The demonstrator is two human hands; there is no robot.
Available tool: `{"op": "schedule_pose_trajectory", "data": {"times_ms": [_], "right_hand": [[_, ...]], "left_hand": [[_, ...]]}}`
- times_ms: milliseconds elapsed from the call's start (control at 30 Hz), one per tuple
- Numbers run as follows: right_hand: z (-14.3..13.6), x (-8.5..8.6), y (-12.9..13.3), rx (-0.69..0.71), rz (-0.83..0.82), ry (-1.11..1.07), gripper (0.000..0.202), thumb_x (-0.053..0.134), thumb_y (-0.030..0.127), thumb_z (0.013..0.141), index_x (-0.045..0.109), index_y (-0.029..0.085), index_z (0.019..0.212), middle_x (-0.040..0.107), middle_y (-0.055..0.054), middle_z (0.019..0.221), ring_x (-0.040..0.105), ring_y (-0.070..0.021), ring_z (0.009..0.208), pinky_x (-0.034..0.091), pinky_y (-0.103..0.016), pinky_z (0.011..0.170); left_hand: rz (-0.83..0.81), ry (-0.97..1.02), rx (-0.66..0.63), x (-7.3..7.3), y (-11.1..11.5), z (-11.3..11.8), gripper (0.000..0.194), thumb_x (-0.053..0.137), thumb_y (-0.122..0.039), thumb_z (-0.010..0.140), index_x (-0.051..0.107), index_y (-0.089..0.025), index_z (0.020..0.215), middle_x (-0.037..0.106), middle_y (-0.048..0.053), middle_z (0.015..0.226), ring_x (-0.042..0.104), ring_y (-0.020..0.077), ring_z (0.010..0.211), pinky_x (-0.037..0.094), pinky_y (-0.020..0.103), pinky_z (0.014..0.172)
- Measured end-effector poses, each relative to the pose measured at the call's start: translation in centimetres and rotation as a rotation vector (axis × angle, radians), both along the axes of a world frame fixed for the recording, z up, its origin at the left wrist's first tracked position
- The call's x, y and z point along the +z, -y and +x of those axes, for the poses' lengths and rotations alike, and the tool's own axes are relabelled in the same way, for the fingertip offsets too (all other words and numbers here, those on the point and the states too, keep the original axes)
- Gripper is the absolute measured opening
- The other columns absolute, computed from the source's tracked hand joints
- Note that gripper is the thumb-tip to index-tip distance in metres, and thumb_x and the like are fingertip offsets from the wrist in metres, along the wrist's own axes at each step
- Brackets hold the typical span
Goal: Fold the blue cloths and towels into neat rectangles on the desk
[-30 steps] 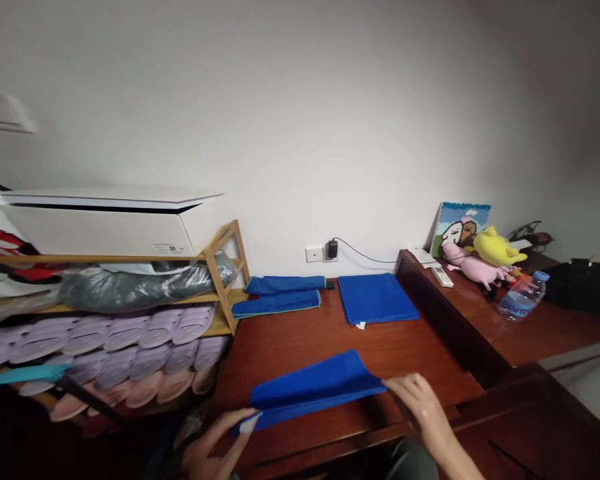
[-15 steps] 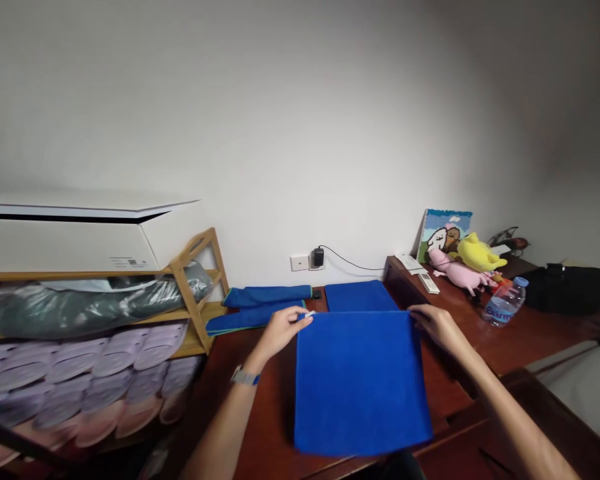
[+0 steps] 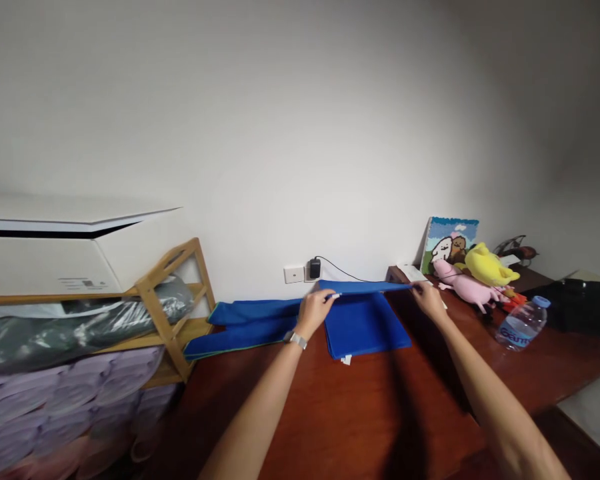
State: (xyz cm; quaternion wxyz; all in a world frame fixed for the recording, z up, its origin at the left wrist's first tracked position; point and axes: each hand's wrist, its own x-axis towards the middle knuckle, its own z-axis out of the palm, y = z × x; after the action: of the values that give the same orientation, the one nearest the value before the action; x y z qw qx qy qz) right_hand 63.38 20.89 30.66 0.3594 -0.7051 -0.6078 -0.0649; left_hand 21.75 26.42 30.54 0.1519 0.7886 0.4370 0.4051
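A blue cloth [image 3: 363, 287] is stretched level between my two hands, seen almost edge-on close to the wall. My left hand [image 3: 316, 311] pinches its left corner, where a small white tag shows. At the right corner, my right hand [image 3: 428, 300] has its fingers closed on the edge. Under the held cloth lies a folded blue cloth [image 3: 367, 327], flat on the table, with a white tag sticking out at its front. Left of that, blue cloths with green edging [image 3: 253, 328] lie folded in long strips.
The reddish-brown table [image 3: 350, 407] meets the wall. On the raised right side are a water bottle [image 3: 523, 325], pink plush toy [image 3: 467, 283], yellow plush toy [image 3: 490, 264] and picture board [image 3: 450, 243]. A wooden rack [image 3: 173, 293] with slippers stands left; a black charger [image 3: 315, 268] is plugged in.
Both hands have moved the held cloth forward toward the wall. It hung down in front before; now it is raised nearly flat over the folded cloth. The view has shifted slightly.
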Motion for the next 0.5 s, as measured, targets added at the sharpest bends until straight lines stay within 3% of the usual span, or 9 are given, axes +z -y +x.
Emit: {"op": "schedule_pose_trajectory", "data": {"times_ms": [100, 200, 300, 400, 500], "right_hand": [[-0.3, -6.1, 1.0, -0.053, -0.114, -0.022, 0.034, 0.052, 0.019, 0.093, 0.079, 0.016, 0.113, 0.084, -0.013, 0.117, 0.079, -0.0239, 0.111, 0.058, -0.035, 0.102], [-1.7, -12.1, 2.8, -0.097, -0.215, -0.042, 0.03, 0.054, 0.016, 0.084, 0.081, 0.019, 0.096, 0.086, -0.011, 0.097, 0.083, -0.0254, 0.093, 0.062, -0.033, 0.086], [-3.0, -17.0, 4.5, -0.145, -0.273, -0.05, 0.032, 0.055, 0.014, 0.079, 0.082, 0.021, 0.094, 0.086, -0.012, 0.097, 0.083, -0.0283, 0.09, 0.064, -0.035, 0.081], [-3.6, -20.0, 5.5, -0.164, -0.278, -0.039, 0.04, 0.052, 0.017, 0.084, 0.082, 0.02, 0.111, 0.084, -0.015, 0.119, 0.082, -0.0288, 0.106, 0.065, -0.037, 0.09], [-3.6, -21.3, 5.7, -0.157, -0.287, 0.007, 0.044, 0.046, 0.021, 0.091, 0.08, 0.019, 0.119, 0.081, -0.015, 0.129, 0.079, -0.0271, 0.116, 0.063, -0.036, 0.1]], "left_hand": [[-0.026, -0.12, -0.019, -6.2, 1.4, 1.5, 0.024, 0.062, -0.031, 0.106, 0.083, -0.024, 0.116, 0.086, 0.008, 0.11, 0.078, 0.0223, 0.096, 0.056, 0.031, 0.083], [-0.044, -0.235, -0.04, -12.6, 3.5, 2.7, 0.023, 0.062, -0.025, 0.103, 0.085, -0.025, 0.107, 0.086, 0.009, 0.106, 0.077, 0.0241, 0.099, 0.058, 0.035, 0.088], [-0.042, -0.31, -0.051, -17.7, 5.1, 3.1, 0.027, 0.06, -0.02, 0.101, 0.086, -0.029, 0.104, 0.086, 0.007, 0.112, 0.076, 0.0259, 0.107, 0.059, 0.041, 0.097], [-0.019, -0.337, -0.033, -20.6, 5.6, 2.7, 0.037, 0.054, -0.015, 0.101, 0.084, -0.031, 0.116, 0.082, 0.006, 0.132, 0.073, 0.0281, 0.122, 0.057, 0.048, 0.109], [0.001, -0.352, -0.014, -21.7, 5.3, 2.7, 0.043, 0.05, -0.015, 0.103, 0.082, -0.032, 0.125, 0.08, 0.006, 0.138, 0.071, 0.0295, 0.128, 0.055, 0.053, 0.114]]}}
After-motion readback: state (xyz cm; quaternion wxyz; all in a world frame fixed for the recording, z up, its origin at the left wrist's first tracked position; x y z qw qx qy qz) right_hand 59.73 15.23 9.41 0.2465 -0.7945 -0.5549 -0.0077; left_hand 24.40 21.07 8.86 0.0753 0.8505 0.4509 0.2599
